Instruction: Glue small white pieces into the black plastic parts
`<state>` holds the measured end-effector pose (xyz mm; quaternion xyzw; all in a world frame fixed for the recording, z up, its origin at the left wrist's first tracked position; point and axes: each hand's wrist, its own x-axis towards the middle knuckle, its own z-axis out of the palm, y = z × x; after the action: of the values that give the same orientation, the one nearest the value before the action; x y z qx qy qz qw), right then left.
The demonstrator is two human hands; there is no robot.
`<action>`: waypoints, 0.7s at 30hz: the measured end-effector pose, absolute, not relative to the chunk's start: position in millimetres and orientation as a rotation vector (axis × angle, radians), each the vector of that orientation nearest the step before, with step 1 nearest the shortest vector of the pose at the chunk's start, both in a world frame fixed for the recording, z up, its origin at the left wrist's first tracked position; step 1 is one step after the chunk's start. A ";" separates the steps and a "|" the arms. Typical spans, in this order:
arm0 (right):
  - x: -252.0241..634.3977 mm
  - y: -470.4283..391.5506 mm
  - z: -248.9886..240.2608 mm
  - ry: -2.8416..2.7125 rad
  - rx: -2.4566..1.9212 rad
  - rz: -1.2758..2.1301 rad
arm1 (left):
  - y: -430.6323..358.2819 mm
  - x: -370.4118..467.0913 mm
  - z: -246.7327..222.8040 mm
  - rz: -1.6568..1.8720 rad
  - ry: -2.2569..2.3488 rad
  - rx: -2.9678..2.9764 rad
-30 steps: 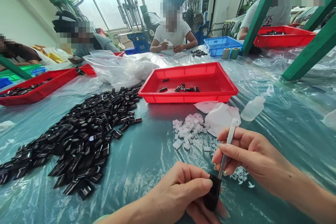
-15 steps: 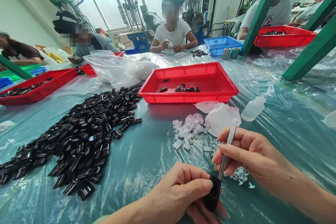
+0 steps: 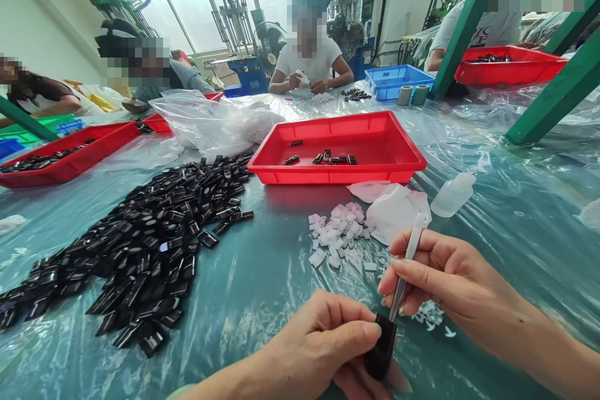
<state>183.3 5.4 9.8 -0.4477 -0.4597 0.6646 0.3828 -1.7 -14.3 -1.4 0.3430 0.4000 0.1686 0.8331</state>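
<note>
In my left hand (image 3: 335, 340) is a small glossy black plastic part (image 3: 380, 350), pinched upright between thumb and fingers. My right hand (image 3: 445, 275) grips a pair of slim metal tweezers (image 3: 407, 262) like a pen, their tip pointing down at the black part's upper end. Whether the tip is inside the part or only against it, I cannot tell. Beyond my hands is a small heap of white pieces (image 3: 337, 228). Tiny white scraps (image 3: 430, 314) lie beside my right hand. A large pile of similar black parts (image 3: 154, 237) spreads over the table on the left.
A red tray (image 3: 337, 175) with several black parts stands ahead. Near it are a white cloth-like sheet (image 3: 398, 212) and a translucent bottle (image 3: 453, 195). A clear plastic bag (image 3: 201, 119) lies behind the pile. Green posts (image 3: 557, 87) rise at right; several people sit around the table.
</note>
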 end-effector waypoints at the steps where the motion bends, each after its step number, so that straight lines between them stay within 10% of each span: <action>1: 183.5 5.1 9.5 -1.172 -1.143 1.693 | -14.3 -1.7 -1.6 0.359 0.849 0.729; 21: 183.4 5.4 10.8 -1.153 -1.144 1.693 | -14.9 -2.4 -1.4 0.370 0.840 0.725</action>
<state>183.4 5.4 10.8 -0.4497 -0.4531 0.6653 0.3871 -2.4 -14.9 -1.4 0.3422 0.3963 0.1746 0.8339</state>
